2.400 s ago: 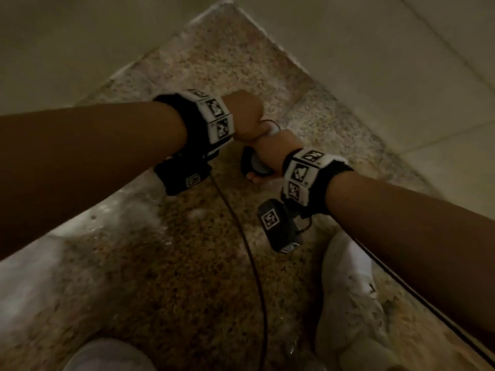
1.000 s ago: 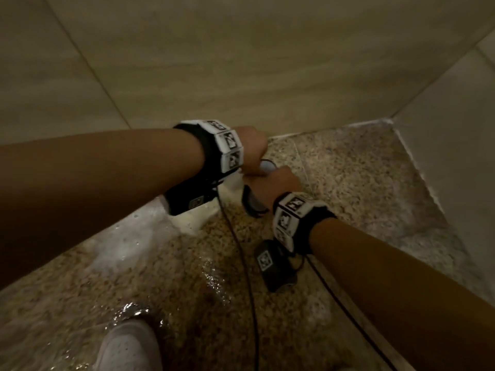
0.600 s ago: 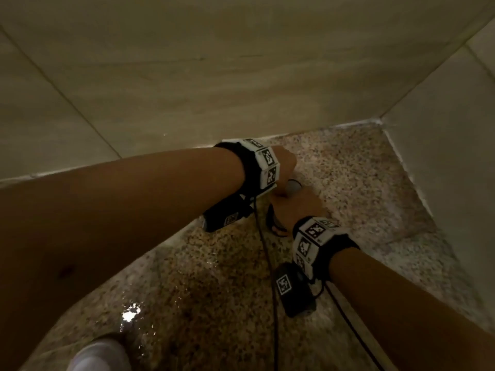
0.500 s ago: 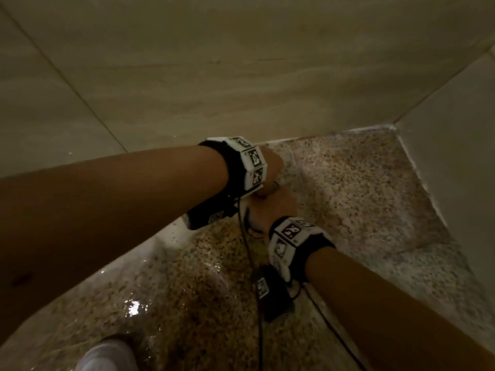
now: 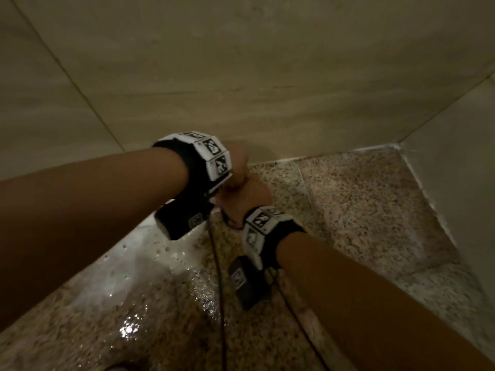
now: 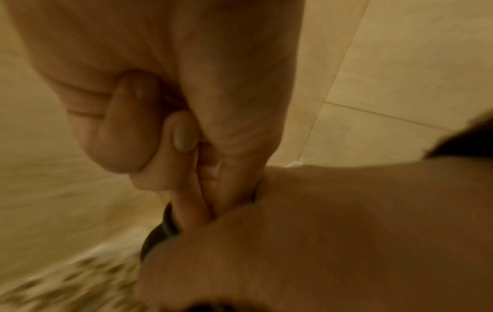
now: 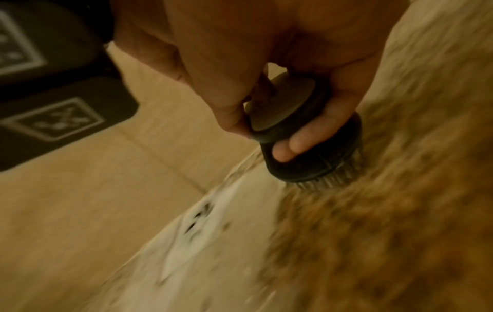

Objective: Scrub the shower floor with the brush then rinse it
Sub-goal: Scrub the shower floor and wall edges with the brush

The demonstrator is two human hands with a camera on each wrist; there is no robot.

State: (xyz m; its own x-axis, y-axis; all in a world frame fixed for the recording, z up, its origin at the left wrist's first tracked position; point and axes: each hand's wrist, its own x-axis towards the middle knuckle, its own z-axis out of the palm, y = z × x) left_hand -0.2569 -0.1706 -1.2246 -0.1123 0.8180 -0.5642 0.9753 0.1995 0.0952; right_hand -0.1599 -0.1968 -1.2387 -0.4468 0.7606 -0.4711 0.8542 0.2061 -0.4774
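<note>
- Wet granite shower floor [image 5: 361,210]: white foam [image 5: 128,266] along the wall base.
- Right hand [image 5: 245,199] grasps the round black brush [image 7: 312,147], bristles on the floor.
- Left hand [image 5: 238,167]: clenched, stacked atop the right hand.
- Beige wall tiles [image 5: 241,76] behind.

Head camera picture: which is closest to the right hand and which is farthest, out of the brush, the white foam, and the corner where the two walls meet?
1. brush: gripped in the right hand.
2. white foam: on the wet floor, lower left of the hands.
3. wall corner: far off, upper right.
</note>
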